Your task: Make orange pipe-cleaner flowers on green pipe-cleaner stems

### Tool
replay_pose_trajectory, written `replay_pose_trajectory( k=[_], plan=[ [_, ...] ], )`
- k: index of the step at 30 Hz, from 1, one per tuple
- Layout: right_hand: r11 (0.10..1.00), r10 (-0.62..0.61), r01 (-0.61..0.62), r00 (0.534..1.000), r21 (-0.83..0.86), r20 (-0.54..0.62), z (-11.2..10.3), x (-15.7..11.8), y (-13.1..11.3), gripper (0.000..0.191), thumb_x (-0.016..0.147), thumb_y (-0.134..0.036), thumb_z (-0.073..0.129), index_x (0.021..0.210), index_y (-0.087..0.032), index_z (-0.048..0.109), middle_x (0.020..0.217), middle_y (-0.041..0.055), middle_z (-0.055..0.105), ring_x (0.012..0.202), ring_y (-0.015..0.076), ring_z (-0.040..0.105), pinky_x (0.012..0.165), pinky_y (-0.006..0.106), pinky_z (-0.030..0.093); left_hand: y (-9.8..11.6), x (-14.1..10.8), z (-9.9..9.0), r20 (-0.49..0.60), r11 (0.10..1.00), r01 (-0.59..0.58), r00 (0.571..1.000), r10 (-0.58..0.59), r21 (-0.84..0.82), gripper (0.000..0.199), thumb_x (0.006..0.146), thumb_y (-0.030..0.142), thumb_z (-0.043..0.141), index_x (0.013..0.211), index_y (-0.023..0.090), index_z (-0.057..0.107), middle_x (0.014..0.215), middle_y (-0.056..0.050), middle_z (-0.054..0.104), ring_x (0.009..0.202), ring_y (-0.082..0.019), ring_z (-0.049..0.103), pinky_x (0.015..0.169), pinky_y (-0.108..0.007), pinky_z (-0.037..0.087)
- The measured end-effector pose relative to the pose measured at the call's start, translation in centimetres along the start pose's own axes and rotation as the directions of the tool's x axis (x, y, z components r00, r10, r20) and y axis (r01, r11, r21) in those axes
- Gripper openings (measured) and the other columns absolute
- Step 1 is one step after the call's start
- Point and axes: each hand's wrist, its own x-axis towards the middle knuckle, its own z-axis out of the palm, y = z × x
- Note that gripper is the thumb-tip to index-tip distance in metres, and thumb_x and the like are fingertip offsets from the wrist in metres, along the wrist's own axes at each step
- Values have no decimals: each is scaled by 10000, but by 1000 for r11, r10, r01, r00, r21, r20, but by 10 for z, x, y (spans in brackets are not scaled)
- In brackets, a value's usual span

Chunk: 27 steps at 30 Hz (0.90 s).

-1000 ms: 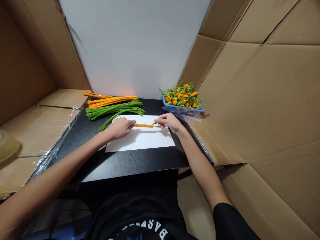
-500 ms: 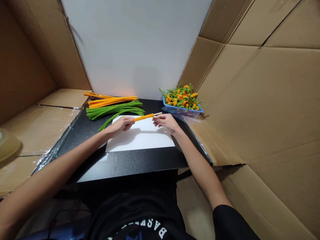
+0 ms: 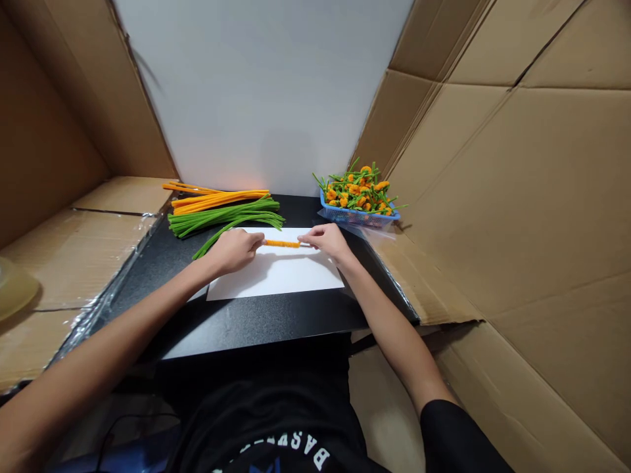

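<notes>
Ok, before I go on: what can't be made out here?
All in the head view:
The left end of the orange coil: hidden by the left hand.
What exactly the right hand pinches by the coil's other end: too small, partly covered by its fingers.
The lower contents of the blue basket: covered by orange and green pieces on top.
The rest of the yellowish object: cut off by the left edge.

The sheet (image 3: 276, 279) lies on the table (image 3: 246, 322). The rod (image 3: 282, 244) extends over the sheet, between the left hand (image 3: 239, 249) and the right hand (image 3: 329, 240). At the table's left rear lies the rear stem bundle (image 3: 221, 199); the front stem bundle (image 3: 221, 218) lies directly before it. The basket (image 3: 362, 216), at the right rear, contains the flowers (image 3: 355, 189). The panel (image 3: 266, 85) stands behind the table.
</notes>
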Motion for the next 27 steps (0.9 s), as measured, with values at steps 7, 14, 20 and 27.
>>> replay_pose_trajectory(
  k=[7,14,20,27],
  plan=[
    [934,77,-34,991,355,-108,21,-6,-2,318,661,-419,835,821,-156,753,808,82,755,767,182,720,715,296,580,0,0,13,-171,935,106,970,-172,-338,345,948,384,397,658,212,473,625,-31,592,620,-185,515,607,-285,296],
    [865,69,10,988,501,-139,21,-4,-4,410,525,-402,921,803,-160,744,770,43,738,776,164,706,797,317,587,6,6,26,74,392,182,958,-276,-902,306,910,342,463,643,200,417,514,34,395,448,-97,322,488,-250,231],
    [897,52,15,989,443,-139,16,0,-3,451,479,-429,935,758,-158,707,744,40,725,726,162,686,759,319,569,1,3,17,332,209,332,943,-39,-920,280,863,366,557,677,184,454,523,45,325,435,-73,218,436,-219,138],
    [943,-244,239,970,232,-7,1,-5,-8,577,653,-472,868,1143,-225,687,852,31,736,815,191,700,800,327,561,-16,-1,-4,569,276,509,793,217,-815,196,790,281,611,661,179,504,504,41,282,441,-75,169,413,-212,125]
  ],
)
